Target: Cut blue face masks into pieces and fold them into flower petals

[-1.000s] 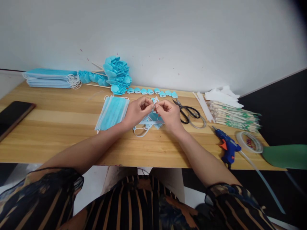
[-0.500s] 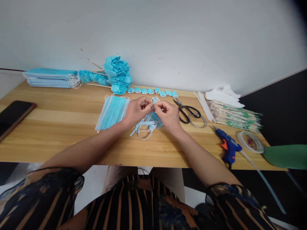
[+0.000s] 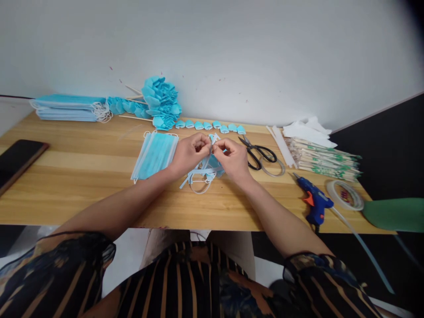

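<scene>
My left hand (image 3: 191, 151) and my right hand (image 3: 232, 158) meet fingertip to fingertip over the middle of the table. Both are closed in a pinch, and whatever small piece sits between them is mostly covered by the fingers. Under and around the fingertips lies a pile of cut mask scraps (image 3: 202, 170), blue pieces and white strips with ear loops. A flat blue face mask (image 3: 158, 154) lies beside my left wrist. To the right of my right hand rest black-handled scissors (image 3: 258, 150). Behind the hands, several small folded blue petals (image 3: 207, 126) form a row.
Blue fabric flowers (image 3: 161, 101) on sticks lie at the back, near a stack of masks (image 3: 71, 108). A phone (image 3: 21, 161) is at the far left. On the right are wrapped sticks (image 3: 324, 159), a blue glue gun (image 3: 314, 201), a tape roll (image 3: 345, 195) and a green object (image 3: 394, 214).
The two hands stay together in nearly the same pinch, with the fingers shifting only slightly. The whole view has moved a little; objects on the table lie as before.
</scene>
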A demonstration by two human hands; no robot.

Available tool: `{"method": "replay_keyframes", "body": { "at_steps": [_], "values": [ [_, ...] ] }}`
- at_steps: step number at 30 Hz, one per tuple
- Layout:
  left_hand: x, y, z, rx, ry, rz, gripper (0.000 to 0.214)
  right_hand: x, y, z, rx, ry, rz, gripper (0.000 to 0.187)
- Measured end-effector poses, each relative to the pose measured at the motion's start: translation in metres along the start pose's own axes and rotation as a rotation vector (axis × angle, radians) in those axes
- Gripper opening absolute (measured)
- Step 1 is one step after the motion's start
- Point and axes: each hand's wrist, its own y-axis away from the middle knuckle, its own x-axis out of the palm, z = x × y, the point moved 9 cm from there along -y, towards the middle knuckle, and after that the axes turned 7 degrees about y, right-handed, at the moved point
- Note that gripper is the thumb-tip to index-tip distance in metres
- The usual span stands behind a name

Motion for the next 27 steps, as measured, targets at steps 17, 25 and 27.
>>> {"method": "replay_keyframes", "body": {
  "at_steps": [17, 25, 27],
  "values": [
    [0.006, -0.003, 0.006, -0.090, 0.135, 0.058, 0.012, 0.016, -0.003, -0.027, 0.189, -0.268, 0.168, 0.025],
    [0.003, -0.002, 0.004, 0.014, 0.024, 0.039, 0.006, 0.011, -0.004, -0.019, 0.126, -0.129, 0.128, 0.020],
    [0.003, -0.002, 0.003, 0.015, 0.022, 0.046, 0.006, 0.010, -0.004, -0.018, 0.119, -0.108, 0.123, 0.019]
  ]
}}
